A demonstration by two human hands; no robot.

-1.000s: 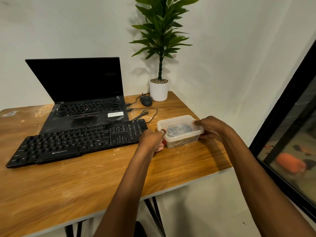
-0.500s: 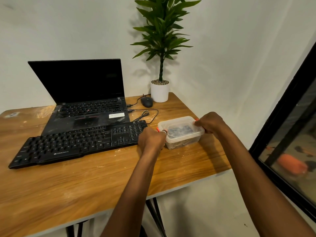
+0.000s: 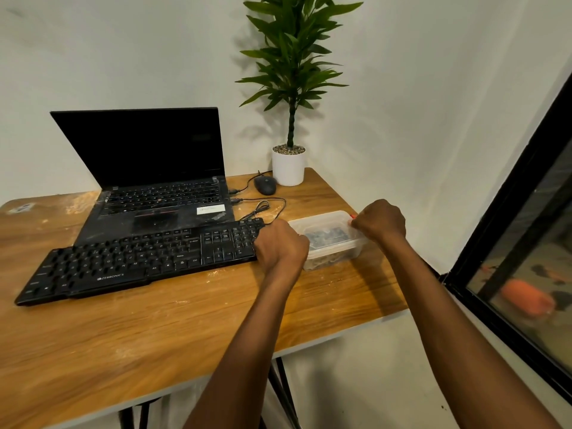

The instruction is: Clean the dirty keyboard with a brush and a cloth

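- One black keyboard [image 3: 142, 255] is lying lengthwise on the wooden tabletop [image 3: 173, 332], its near edge angled toward the left; pale dust is speckling the wood around it.
- One open laptop [image 3: 154, 181] is sitting just behind the keyboard, its front edge touching or nearly touching the keyboard's back edge.
- One black mouse [image 3: 265, 185] is resting beside one white plant pot [image 3: 288, 165] at the far right corner; two cables are running from the laptop's side.
- One clear lidded plastic container [image 3: 331, 239] is standing just right of the keyboard, close to the tabletop's right edge. Its contents are too blurred to name; no brush or cloth is identifiable.
- Two hands are working at the container: the left hand [image 3: 280, 246] is closing in a fist against its left end, overlapping the keyboard's right end; the right hand [image 3: 379, 222] is clamping on the far right corner, where a red clip is showing.
- Open room: a broad bare stretch of tabletop is lying in front of the keyboard and along the near edge; the right side is narrowing to a thin strip beyond the container, with a dark window frame [image 3: 510, 212] further right.
- Against the earlier frames, the right hand is sitting higher on the container's far corner rather than along its side, and the left hand is covering more of the left end; the container and keyboard are keeping their places.
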